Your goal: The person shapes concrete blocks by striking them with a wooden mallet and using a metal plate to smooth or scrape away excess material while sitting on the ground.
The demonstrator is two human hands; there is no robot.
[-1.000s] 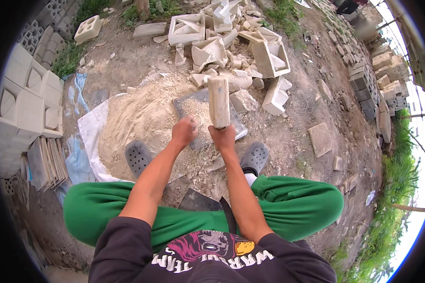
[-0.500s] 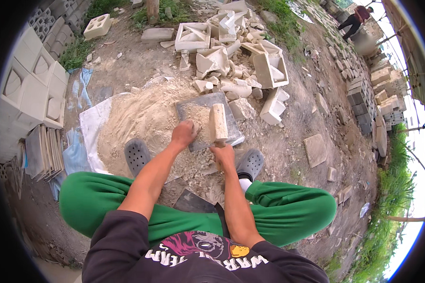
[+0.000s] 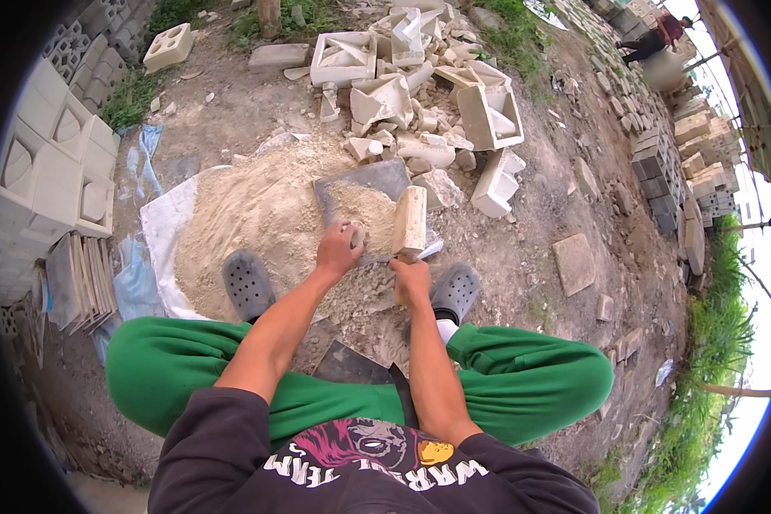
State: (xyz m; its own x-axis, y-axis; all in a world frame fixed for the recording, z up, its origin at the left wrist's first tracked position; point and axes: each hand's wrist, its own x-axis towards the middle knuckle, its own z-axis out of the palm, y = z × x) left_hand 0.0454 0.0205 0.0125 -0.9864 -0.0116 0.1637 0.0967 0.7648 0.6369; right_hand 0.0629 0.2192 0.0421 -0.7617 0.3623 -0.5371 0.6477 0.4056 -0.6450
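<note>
My right hand [image 3: 412, 279] is closed round the short handle of a wooden mallet [image 3: 410, 221]. The mallet's blocky, dust-covered head stands above the right part of a dark flat slab [image 3: 377, 176]. Left of it, my left hand [image 3: 339, 248] is closed on a small pale chunk of rubble [image 3: 357, 235], partly hidden by the fingers. Crushed, sandy grit [image 3: 360, 206] covers much of the slab. A larger heap of tan powder [image 3: 248, 206] lies to the left on a white sheet [image 3: 160, 240].
Broken pale blocks [image 3: 420, 103] are piled beyond the slab. Whole blocks [image 3: 56, 171] and upright thin boards [image 3: 90, 278] stand at the left. A flat stone [image 3: 574, 264] lies to the right. Far right, another person [image 3: 655, 38] bends near stacked blocks [image 3: 657, 176].
The mallet has shifted right, its head clear of the grit at the slab's middle. My left hand has turned, and a pale chunk shows in it. The far person has bent lower.
</note>
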